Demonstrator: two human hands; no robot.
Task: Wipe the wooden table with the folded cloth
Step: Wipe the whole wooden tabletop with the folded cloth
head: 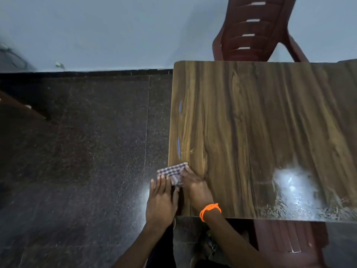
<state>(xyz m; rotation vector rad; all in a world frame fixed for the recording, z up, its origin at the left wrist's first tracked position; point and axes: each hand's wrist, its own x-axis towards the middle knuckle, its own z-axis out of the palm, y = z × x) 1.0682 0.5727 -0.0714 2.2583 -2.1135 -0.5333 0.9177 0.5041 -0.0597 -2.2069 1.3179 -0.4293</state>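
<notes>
The folded cloth (172,174), checked in dark and pale squares, sits at the near left corner of the wooden table (260,132), partly hanging past the left edge. From my feed, the left hand (161,200) lies off the table's side with its fingers straight and together, fingertips touching the cloth's near edge. The right hand (195,187) rests on the tabletop with its fingers spread flat over the cloth, pressing it down; I see no curl or pinch in either hand. An orange thread band (210,209) circles the right wrist. Further out, a glare patch (289,182) shines on the table's near side. A dark red plastic chair (257,29) stands beyond the far edge, and dark speckled floor (87,142) fills the left.
</notes>
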